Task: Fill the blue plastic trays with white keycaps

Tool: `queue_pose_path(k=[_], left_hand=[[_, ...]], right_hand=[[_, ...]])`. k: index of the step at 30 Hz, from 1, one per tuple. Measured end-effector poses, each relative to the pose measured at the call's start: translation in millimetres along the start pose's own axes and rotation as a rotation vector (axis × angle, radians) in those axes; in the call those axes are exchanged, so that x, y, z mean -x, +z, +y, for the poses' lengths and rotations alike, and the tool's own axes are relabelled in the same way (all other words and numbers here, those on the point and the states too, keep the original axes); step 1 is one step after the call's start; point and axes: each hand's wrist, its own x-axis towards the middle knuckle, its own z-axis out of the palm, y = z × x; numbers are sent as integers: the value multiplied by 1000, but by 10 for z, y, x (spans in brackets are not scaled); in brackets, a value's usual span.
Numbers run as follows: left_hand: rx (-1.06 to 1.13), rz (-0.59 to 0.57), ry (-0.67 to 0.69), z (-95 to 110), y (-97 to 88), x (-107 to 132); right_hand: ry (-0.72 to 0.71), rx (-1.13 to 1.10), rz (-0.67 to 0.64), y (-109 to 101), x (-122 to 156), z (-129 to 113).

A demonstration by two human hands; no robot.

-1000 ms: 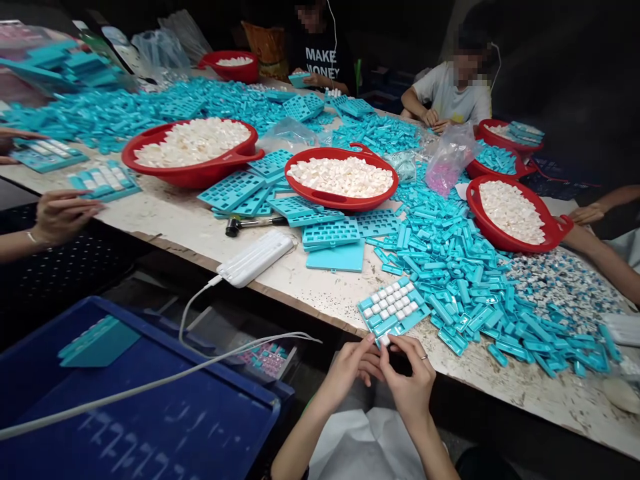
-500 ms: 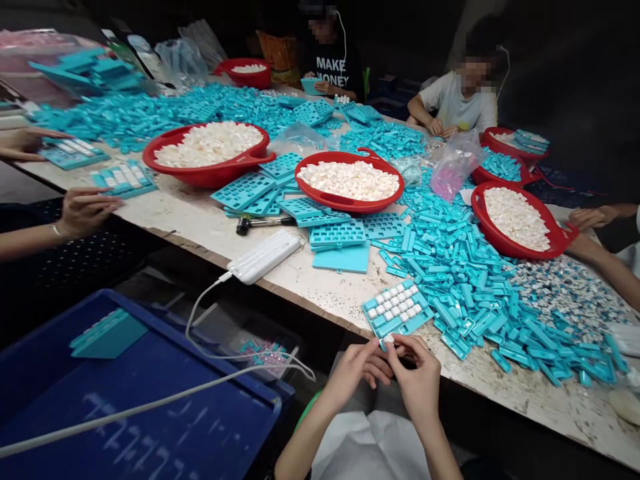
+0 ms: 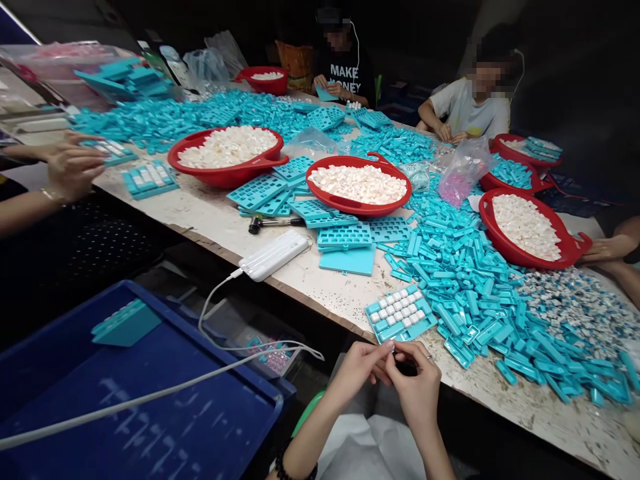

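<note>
Over the desk, a red basin sits at twelve o'clock, heaped with white keycaps, and another red basin piled high waits at two! At eleven, what looks like a small black-headed hammer lies by stacked teal trays. At ten, a white power bank trails its cable over the edge, toward a blue crate at eight. Up at one, a pink-filled plastic bag stands before a co-worker in a pale T-shirt.
</note>
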Motion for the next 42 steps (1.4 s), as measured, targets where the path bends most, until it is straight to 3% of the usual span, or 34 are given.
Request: queue_pose_path(k=[9,18,27,34,42], left_hand=[[23,-39,-17,45,-32,34],[109,-34,-27,-6,-57,56],[124,3,-16,-13,-45,44],[-24,5,37,-6,-36,-4],[-69,-57,41,-125,-94,-109]], right_hand=[[55,-19,-92,-49,-36,4],[98,-91,-28,-40,-16,61],[-36,0,3,-7,17,28],[-103,43,51,18,23,-22],[-141,-9,139,225,78,192]])
